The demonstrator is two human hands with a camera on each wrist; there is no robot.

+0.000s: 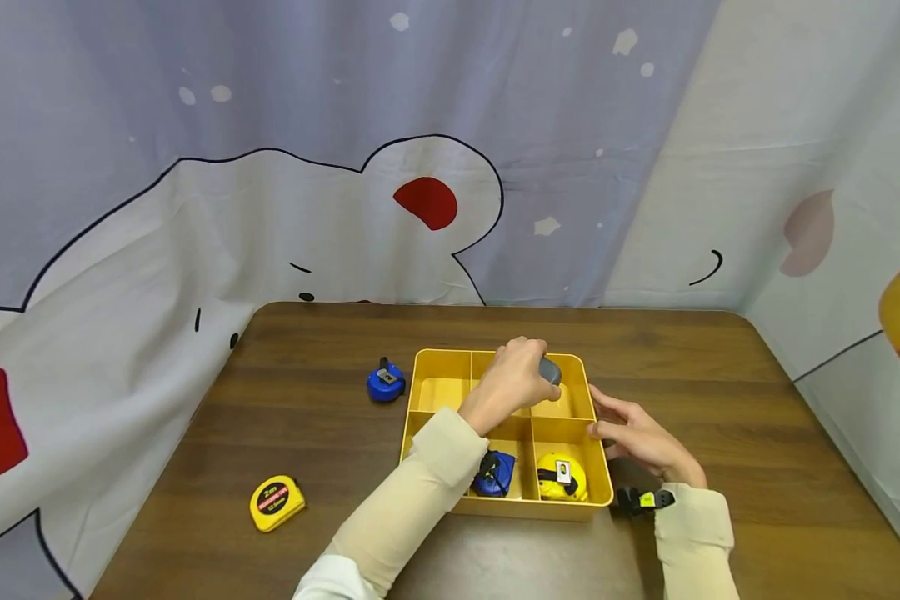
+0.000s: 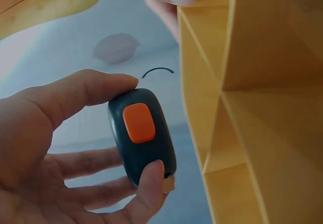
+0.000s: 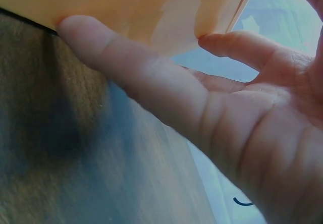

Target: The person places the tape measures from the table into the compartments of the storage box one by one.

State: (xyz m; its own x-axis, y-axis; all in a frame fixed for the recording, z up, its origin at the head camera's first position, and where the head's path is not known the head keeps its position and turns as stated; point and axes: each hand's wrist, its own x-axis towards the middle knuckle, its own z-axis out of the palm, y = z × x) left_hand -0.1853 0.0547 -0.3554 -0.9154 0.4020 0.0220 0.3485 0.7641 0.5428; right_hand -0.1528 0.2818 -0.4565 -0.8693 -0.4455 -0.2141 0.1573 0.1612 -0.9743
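My left hand (image 1: 516,379) pinches a dark grey tape measure (image 2: 142,156) with an orange button (image 2: 139,123) between thumb and fingertips. It holds the tape measure over the back right part of a yellow divided box (image 1: 418,367). My right hand (image 1: 645,437) is at the box's right side, its fingertips (image 3: 81,30) touching the outer wall with fingers fairly straight. In the box's front row lie a blue tape measure (image 1: 499,475), partly behind my left sleeve, and a yellow tape measure (image 1: 572,477) in the front right compartment.
Outside the box, a second blue tape measure (image 1: 386,382) lies to its left. A yellow tape measure with a black label (image 1: 277,503) lies on the wooden table (image 1: 330,433) at front left. A printed curtain (image 1: 307,233) hangs behind the table.
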